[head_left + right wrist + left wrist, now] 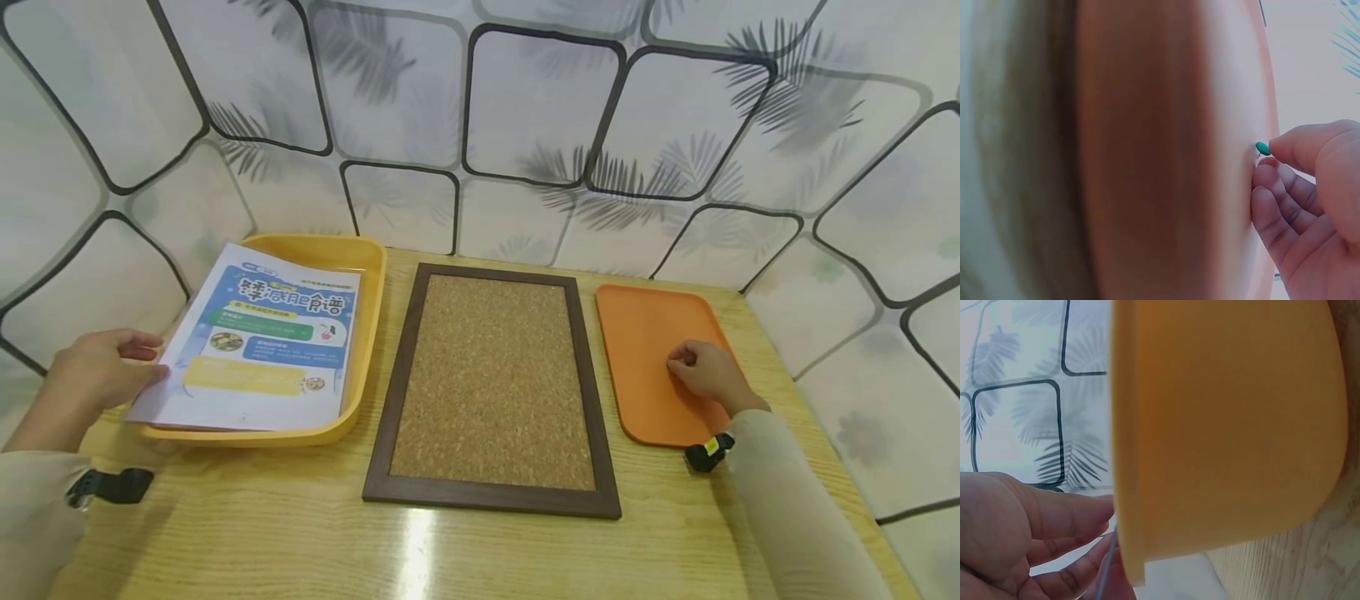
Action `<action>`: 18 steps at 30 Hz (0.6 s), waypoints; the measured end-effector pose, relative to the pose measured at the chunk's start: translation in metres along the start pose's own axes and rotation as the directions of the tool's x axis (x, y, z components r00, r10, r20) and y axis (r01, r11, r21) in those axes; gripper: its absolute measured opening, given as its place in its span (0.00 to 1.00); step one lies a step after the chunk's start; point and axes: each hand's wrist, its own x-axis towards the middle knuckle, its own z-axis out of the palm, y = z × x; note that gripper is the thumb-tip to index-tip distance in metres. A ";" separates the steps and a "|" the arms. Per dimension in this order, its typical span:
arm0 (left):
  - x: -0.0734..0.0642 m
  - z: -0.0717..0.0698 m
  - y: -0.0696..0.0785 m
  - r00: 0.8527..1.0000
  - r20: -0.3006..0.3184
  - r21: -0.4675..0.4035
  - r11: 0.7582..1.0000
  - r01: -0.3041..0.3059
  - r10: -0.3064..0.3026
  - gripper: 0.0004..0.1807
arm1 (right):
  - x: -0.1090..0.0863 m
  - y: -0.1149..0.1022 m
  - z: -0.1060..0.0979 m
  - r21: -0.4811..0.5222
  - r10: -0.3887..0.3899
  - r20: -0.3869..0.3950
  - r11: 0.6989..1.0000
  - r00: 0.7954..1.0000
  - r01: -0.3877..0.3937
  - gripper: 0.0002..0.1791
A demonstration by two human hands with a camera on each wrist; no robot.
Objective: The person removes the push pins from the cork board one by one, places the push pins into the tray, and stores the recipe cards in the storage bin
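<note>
Over the left side of a yellow basin (371, 333), my left hand (105, 371) pinches the left edge of a printed sheet of paper (262, 408). In the left wrist view the paper's thin edge runs between the fingers (1072, 572), right beside the basin's rim (1125, 456). My right hand (705, 371) is low over an orange tray (637, 333), fingers curled. The right wrist view shows a green thumbtack (1263, 149) at the tip of the thumb, the bent fingers just below it. The tack is hidden in the head view.
Between the basin and the tray lies a cork board (495, 383) with a dark brown frame, flat on the wooden table (300, 517). A patterned wall covering (525, 108) closes off the back and sides. Each wrist wears a black strap device.
</note>
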 end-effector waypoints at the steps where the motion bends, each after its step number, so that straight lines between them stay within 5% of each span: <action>1: 0.000 0.000 0.000 1.000 0.001 0.002 1.000 0.006 -0.006 0.25 | 0.000 0.000 0.000 0.005 0.000 0.003 1.000 1.000 0.000 0.12; 8: 0.001 -0.004 0.005 0.998 -0.015 0.006 0.998 0.060 -0.060 0.32 | -0.007 -0.007 -0.010 0.024 -0.019 -0.019 1.000 1.000 0.020 0.14; 18: -0.005 -0.008 0.036 0.995 -0.077 -0.023 0.997 -0.073 0.071 0.33 | -0.016 -0.022 -0.026 -0.019 -0.089 -0.134 0.996 0.987 0.088 0.12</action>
